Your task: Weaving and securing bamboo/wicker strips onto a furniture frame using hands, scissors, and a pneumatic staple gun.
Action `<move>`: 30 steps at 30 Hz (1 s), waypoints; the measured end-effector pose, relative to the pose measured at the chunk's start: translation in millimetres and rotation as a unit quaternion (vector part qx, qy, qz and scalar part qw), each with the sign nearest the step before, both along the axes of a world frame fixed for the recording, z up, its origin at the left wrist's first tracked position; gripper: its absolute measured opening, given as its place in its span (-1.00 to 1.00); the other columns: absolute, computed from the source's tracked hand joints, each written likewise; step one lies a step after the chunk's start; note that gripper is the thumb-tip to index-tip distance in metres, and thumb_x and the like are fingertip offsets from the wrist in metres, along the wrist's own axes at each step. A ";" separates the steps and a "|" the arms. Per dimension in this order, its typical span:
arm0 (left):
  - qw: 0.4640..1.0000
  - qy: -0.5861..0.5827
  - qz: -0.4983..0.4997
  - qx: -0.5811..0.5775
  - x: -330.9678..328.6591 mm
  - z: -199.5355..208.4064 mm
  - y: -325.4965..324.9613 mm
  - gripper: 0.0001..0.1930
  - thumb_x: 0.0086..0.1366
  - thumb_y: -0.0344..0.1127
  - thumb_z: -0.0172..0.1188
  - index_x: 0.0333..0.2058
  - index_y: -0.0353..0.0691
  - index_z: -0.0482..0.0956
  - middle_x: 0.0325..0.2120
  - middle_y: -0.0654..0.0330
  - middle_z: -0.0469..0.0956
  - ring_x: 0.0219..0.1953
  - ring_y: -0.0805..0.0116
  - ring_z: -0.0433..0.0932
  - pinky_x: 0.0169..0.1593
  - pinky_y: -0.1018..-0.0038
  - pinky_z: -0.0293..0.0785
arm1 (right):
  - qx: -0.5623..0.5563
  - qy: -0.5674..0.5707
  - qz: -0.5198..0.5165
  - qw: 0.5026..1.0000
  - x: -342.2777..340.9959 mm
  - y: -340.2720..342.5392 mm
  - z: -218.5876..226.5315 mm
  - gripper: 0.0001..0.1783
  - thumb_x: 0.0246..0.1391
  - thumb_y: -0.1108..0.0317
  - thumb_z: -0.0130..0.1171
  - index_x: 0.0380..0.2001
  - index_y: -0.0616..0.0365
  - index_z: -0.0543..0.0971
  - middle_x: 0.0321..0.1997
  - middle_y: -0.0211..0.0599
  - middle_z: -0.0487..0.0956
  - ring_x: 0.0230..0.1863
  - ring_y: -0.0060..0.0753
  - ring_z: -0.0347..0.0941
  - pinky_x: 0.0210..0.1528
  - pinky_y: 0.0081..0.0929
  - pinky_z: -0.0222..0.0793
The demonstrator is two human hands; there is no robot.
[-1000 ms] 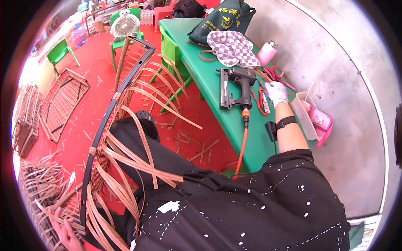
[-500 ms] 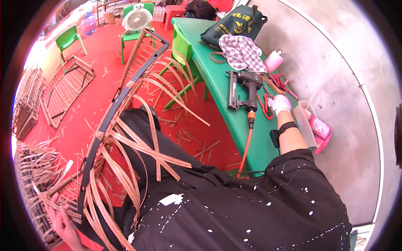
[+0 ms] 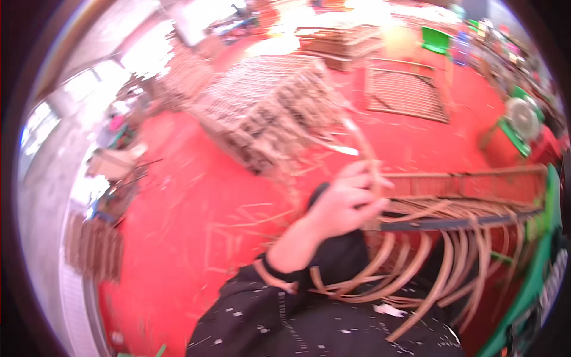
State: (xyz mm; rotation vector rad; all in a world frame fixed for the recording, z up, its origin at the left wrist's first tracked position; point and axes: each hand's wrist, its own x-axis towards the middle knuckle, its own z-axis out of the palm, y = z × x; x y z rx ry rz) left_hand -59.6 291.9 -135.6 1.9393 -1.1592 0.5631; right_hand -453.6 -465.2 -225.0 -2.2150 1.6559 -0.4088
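Observation:
My left hand [image 3: 344, 202] is at the near end of a half-woven basket [image 3: 461, 225], which lies across my lap. Its fingers are closed round a flat brown weaving strip [image 3: 370, 152] that rises above them, though motion blurs the grip. The basket has a dark bar along its near edge, and slatted sides behind. Several loose strips [image 3: 416, 262] curve down from that bar over my dark clothing. My right hand is out of view.
A large stack of woven panels [image 3: 262, 89] stands ahead on the red floor [image 3: 172, 178], among strip scraps. Beyond lies a slatted frame [image 3: 404, 89]. At right are a fan [image 3: 523, 118] on a green chair and the green table's edge [image 3: 535, 279].
The view has swung left, so the basket now appears at right. My gloved right hand, by the red-handled tool on the table, has left the view. The left hand remains at the basket's end.

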 end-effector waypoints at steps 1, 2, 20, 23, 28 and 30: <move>1.000 0.020 0.008 0.019 -0.5 1.3 0.3 -0.89 0.27 -0.33 0.37 -0.42 -0.20 0.73 -0.03 0.19 0.69 0.22 0.00 0.49 0.30 0.07 0.32 | -0.011 0.009 -0.013 1.000 -11.4 -4.9 2.9 -0.48 0.20 -0.13 0.20 -0.16 0.14 0.73 -0.20 -0.10 0.73 -0.19 -0.13 0.68 -0.13 -0.11 0.54; 0.996 0.049 0.034 0.064 -1.8 4.2 1.0 -0.89 0.26 -0.33 0.38 -0.43 -0.20 0.74 -0.01 0.19 0.69 0.23 0.01 0.48 0.31 0.08 0.32 | -0.023 0.020 -0.018 0.999 -24.7 -6.6 4.4 -0.49 0.20 -0.12 0.20 -0.17 0.14 0.73 -0.22 -0.09 0.73 -0.21 -0.11 0.68 -0.14 -0.10 0.54; 0.985 0.085 0.067 0.134 33.1 -11.4 20.3 -0.70 0.54 -0.40 0.00 -0.32 -0.43 0.64 0.23 -0.06 0.51 0.52 -0.07 0.07 0.48 0.07 -0.01 | -0.149 0.257 -0.183 0.937 -105.3 16.2 82.8 -0.64 0.22 0.07 0.18 -0.08 0.04 0.70 -0.05 0.01 0.70 0.00 0.06 0.65 0.13 -0.02 0.53; 0.985 0.105 0.058 0.120 33.3 -12.7 21.8 -0.70 0.55 -0.40 -0.01 -0.32 -0.44 0.64 0.23 -0.06 0.50 0.52 -0.06 0.08 0.47 0.08 0.02 | -0.115 0.316 -0.188 0.923 -87.4 39.6 74.8 -0.66 0.22 0.11 0.17 -0.09 0.04 0.71 0.01 0.05 0.68 0.07 0.05 0.62 0.15 -0.02 0.52; 0.987 0.110 0.059 0.105 31.4 -15.0 22.6 -0.73 0.52 -0.41 0.02 -0.33 -0.45 0.62 0.22 -0.09 0.50 0.51 -0.07 0.09 0.44 0.11 0.04 | -0.018 0.332 -0.122 0.935 -39.9 53.4 75.6 -0.38 0.04 -0.17 0.31 -0.06 0.13 0.72 0.05 0.11 0.66 0.08 0.11 0.62 0.15 -0.04 0.51; 0.986 0.133 0.055 0.089 26.3 -7.8 14.6 -0.74 0.52 -0.42 0.02 -0.29 -0.45 0.63 0.22 -0.09 0.50 0.50 -0.06 0.12 0.44 0.12 0.04 | 0.058 0.336 -0.073 0.937 -37.2 40.6 72.3 -0.27 -0.04 -0.26 0.34 -0.09 0.21 0.72 0.00 0.07 0.69 -0.02 0.05 0.66 0.05 -0.07 0.52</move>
